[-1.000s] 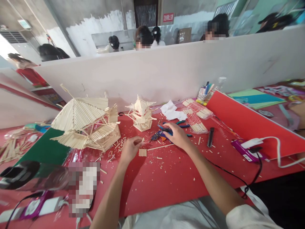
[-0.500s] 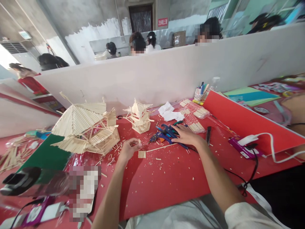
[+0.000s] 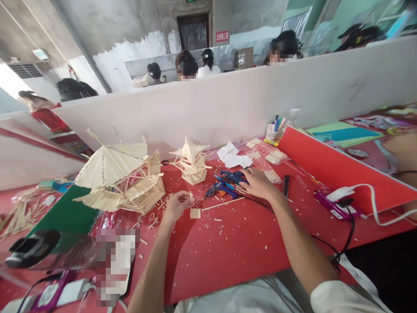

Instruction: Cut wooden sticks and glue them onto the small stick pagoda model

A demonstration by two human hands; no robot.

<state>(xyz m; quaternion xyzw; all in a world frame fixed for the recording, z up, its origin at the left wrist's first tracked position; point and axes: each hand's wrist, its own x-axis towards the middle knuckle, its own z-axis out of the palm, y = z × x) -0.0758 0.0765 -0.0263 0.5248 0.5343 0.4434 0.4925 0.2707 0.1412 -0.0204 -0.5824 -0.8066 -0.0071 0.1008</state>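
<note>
My left hand is closed, pinching a short wooden stick piece upright between thumb and fingers. Just below it on the red table lies a small flat panel of sticks, and a long thin stick lies to its right. My right hand has its fingers on blue-handled pliers; their jaws are hard to make out. Next to the pliers rests a blue glue gun with an orange trigger. Behind my left hand stands a small stick pavilion, and a larger stick pavilion is at left.
Stick offcuts litter the red table. White tissue, bagged sticks and a pen cup stand near the white partition. A red board and power strip are right; a bottle and phone left.
My right hand and the pliers have shifted away from me, and the pliers have turned. My left hand keeps its pinch on the stick piece. The view has tilted slightly.
</note>
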